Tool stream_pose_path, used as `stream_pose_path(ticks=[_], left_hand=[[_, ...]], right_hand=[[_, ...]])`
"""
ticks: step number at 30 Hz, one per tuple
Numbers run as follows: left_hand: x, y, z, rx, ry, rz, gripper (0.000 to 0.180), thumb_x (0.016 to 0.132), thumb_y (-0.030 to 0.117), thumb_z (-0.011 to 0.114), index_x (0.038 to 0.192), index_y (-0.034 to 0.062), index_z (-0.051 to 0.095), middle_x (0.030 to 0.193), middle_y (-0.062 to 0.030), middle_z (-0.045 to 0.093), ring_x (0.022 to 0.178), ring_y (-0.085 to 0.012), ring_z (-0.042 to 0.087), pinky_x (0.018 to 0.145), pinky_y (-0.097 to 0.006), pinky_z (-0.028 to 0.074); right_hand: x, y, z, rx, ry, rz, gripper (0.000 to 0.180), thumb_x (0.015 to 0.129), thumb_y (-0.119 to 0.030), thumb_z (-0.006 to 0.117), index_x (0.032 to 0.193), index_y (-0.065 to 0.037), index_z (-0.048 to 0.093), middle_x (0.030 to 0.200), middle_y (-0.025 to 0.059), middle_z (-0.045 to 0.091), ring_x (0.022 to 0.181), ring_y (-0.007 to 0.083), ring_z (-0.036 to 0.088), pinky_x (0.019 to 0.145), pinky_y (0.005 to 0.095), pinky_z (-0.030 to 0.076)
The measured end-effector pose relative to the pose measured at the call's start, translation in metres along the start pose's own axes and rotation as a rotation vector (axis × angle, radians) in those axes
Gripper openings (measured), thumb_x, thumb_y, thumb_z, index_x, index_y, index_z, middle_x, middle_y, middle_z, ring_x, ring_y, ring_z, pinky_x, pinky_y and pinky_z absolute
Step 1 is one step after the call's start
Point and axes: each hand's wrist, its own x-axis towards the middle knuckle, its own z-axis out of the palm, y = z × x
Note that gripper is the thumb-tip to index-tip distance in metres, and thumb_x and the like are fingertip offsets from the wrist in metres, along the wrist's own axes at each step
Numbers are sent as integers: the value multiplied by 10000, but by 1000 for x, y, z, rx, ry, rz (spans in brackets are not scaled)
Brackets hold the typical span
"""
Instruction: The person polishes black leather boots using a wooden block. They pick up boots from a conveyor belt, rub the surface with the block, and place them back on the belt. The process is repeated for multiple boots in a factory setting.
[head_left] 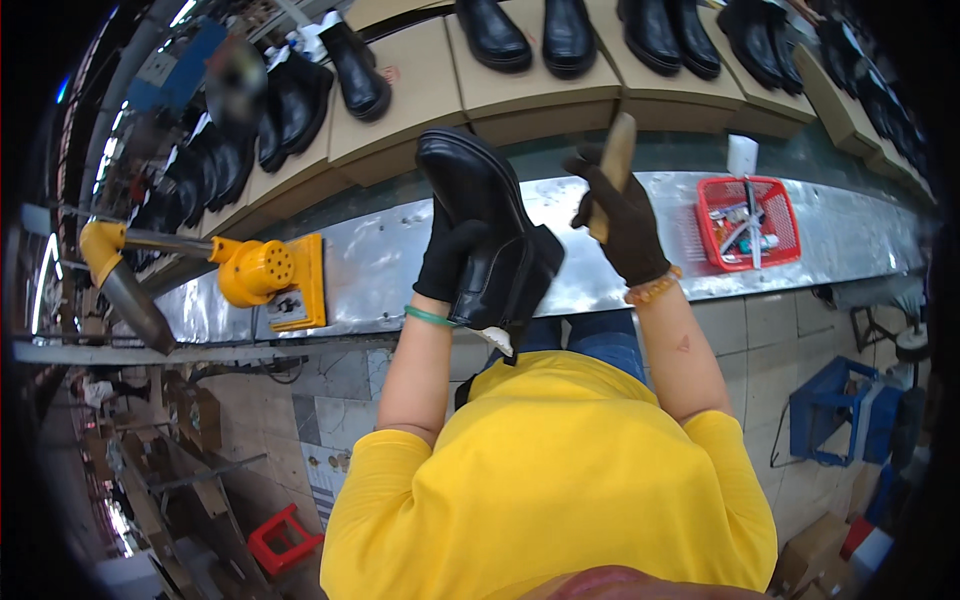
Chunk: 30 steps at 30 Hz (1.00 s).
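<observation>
Currently left hand [447, 258] holds the boot [488, 195], apparently apart from right hand [632, 237]

Person's L hand [452, 258], dark-gloved, was curled in a firm grip, fingers partly hidden; a green bangle [430, 316] circled the wrist. R hand [632, 225], also gloved, was up at approx. the same ht., its fingers [582, 165] bent and pointing L, closed in a hold; amber beads [653, 288] ringed that wrist. Both forearms were bare below short yellow sleeves, reaching fwd., R angled inward, w/ a small reddish mark [684, 344].
</observation>
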Motion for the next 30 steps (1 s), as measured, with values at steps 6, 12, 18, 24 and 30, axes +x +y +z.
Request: stream_pose_path(ticks=[6,12,18,24,30], left_hand=[[-10,-3,-10,-486,94,-122,523,787,243,643,1233,27,477,1115,-152,584,982,-288,599,908,-402,489],[1,-18,-20,-573,108,-114,506,791,305,631,1183,11,507,1094,-154,597,973,-284,602,890,-409,491],[2,-23,-4,-670,67,-90,552,805,416,575,1190,25,517,1118,-153,592,1005,-285,590,938,-424,460],[4,-36,-4,-644,119,-37,703,807,570,472,1280,51,458,1240,-176,522,1136,-323,501,1028,-460,350],[3,-41,-13,-618,127,-25,666,831,555,454,1262,48,473,1235,-168,529,1135,-320,503,1021,-462,358]], right_hand=[[-24,29,-29,-97,117,149,471,825,-271,649,1143,59,540,866,80,584,582,111,533,532,251,467],[-40,34,-27,-38,172,316,453,839,-255,638,1164,42,533,832,61,583,604,104,532,559,255,495],[-49,33,-16,4,77,304,432,903,-269,552,1238,0,507,872,57,570,759,126,564,705,269,489],[-51,33,-14,19,-21,208,499,948,-269,459,1353,-7,333,1250,114,470,1065,183,533,866,294,481],[-54,33,-15,69,-24,286,523,908,-315,563,1313,-6,443,1142,83,541,1017,137,518,897,264,412]])
